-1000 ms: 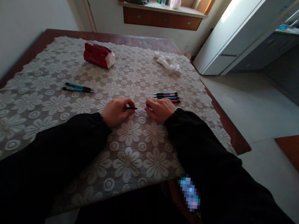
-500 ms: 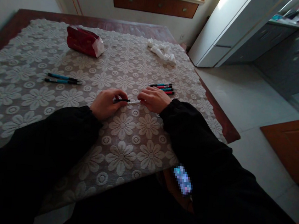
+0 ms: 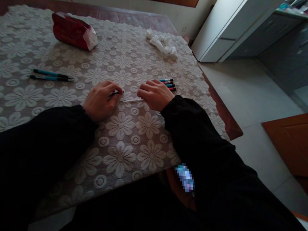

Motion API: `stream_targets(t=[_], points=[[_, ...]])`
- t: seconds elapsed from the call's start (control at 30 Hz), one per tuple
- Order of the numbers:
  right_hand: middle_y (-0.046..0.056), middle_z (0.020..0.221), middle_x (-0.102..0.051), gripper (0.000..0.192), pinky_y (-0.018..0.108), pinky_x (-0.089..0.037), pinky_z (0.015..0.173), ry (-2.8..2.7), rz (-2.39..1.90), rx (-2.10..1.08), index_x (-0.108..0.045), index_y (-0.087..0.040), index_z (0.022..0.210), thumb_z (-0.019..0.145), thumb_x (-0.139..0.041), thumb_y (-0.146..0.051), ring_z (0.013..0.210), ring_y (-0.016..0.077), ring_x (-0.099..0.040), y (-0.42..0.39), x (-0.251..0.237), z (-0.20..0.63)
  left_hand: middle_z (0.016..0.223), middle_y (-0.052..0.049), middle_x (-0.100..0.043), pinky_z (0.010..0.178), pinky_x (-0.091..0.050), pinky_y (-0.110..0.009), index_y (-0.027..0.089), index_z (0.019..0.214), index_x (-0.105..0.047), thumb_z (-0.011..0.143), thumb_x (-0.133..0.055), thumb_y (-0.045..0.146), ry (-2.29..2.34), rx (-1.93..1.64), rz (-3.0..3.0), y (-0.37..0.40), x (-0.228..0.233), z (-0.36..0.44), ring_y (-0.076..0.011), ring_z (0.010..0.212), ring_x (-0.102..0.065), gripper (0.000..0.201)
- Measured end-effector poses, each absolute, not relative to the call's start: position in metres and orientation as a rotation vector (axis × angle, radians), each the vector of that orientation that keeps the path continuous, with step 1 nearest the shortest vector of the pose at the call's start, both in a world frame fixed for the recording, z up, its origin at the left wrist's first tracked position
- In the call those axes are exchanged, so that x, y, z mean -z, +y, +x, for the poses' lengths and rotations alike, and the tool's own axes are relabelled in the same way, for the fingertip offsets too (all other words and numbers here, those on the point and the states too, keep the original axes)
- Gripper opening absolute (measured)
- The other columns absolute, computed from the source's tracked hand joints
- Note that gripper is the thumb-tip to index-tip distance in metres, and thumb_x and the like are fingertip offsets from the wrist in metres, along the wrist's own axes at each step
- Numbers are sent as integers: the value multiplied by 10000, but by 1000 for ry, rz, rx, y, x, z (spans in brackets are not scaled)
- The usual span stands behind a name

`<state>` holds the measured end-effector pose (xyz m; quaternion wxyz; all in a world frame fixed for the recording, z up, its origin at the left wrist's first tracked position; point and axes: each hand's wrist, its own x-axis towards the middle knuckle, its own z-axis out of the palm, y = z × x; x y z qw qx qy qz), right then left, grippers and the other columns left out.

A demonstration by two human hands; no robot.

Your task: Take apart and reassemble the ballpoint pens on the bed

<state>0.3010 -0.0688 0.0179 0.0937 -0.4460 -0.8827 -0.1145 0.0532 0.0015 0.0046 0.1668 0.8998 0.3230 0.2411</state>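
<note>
My left hand [image 3: 102, 99] is closed, pinching a short black pen part [image 3: 114, 93] between thumb and fingers; most of it is hidden. My right hand [image 3: 155, 95] is closed on the right end of a thin whitish tube [image 3: 131, 100], which looks like a pen's inner tube. The tube's left end reaches close to my left fingertips; whether it touches them I cannot tell. Just behind my right hand lie several blue and red pens [image 3: 170, 85] with black ends. Two blue-and-black pens [image 3: 50, 76] lie side by side to the left of my left hand.
A lace flower tablecloth [image 3: 120, 158] covers the wooden table. Towards the back are a red pouch-like packet [image 3: 71, 31] and a crumpled white plastic bag [image 3: 163, 44]. A blurred-out phone-like object [image 3: 186, 177] sits below the front edge. A white fridge [image 3: 221, 27] stands beyond.
The gap between my hands has widened, and the black part has come away from the tube, which shows more of its length. The whole view has shifted slightly.
</note>
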Motion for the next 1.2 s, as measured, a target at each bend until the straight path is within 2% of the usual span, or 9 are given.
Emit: stream_targets(t=[0.23, 0.4, 0.57, 0.8, 0.9, 1.2], points=[[55, 1000, -677, 223, 401, -318, 831, -2655, -1211, 468, -689, -206, 971, 970, -492, -102, 968, 231, -510, -70, -19, 298, 1227, -84, -671, 1045, -469, -481, 217, 1008, -740, 893, -596, 350, 815, -621, 2696, -6, -9, 54, -293, 1139, -614, 227], [55, 1000, -681, 181, 395, -308, 834, -2643, -1243, 374, -709, -216, 1000, 965, -539, -165, 980, 231, -509, -70, -19, 300, 1232, -69, -675, 1050, -466, -475, 220, 957, -751, 895, -611, 339, 807, -639, 2692, -5, -9, 53, -282, 1143, -604, 194], [70, 996, -689, 201, 395, -291, 829, -2624, -1315, 269, -700, -197, 1032, 980, -506, -205, 970, 236, -517, -71, -19, 300, 1213, -53, -687, 1036, -472, -480, 237, 916, -761, 885, -635, 334, 804, -651, 2685, -6, -9, 53, -276, 1125, -607, 161], [74, 965, -698, 210, 379, -282, 808, -2598, -1414, 297, -670, -169, 977, 1010, -498, -285, 914, 224, -541, -72, -21, 295, 1201, -58, -692, 1016, -487, -474, 233, 974, -762, 897, -614, 331, 752, -675, 2724, -7, -9, 53, -277, 1117, -616, 193], [71, 950, -694, 230, 371, -278, 804, -2571, -1442, 290, -675, -169, 969, 1020, -503, -314, 912, 220, -543, -71, -19, 296, 1173, -56, -703, 1004, -494, -464, 227, 940, -762, 912, -592, 326, 729, -669, 2741, -6, -8, 53, -271, 1092, -625, 199], [71, 1052, -658, 202, 342, -285, 799, -2591, -1264, 198, -675, -187, 1015, 1019, -526, -322, 912, 195, -554, -72, -11, 290, 1192, -44, -704, 1025, -485, -452, 236, 962, -756, 914, -601, 343, 733, -650, 2745, -5, -8, 53, -265, 1108, -622, 194]])
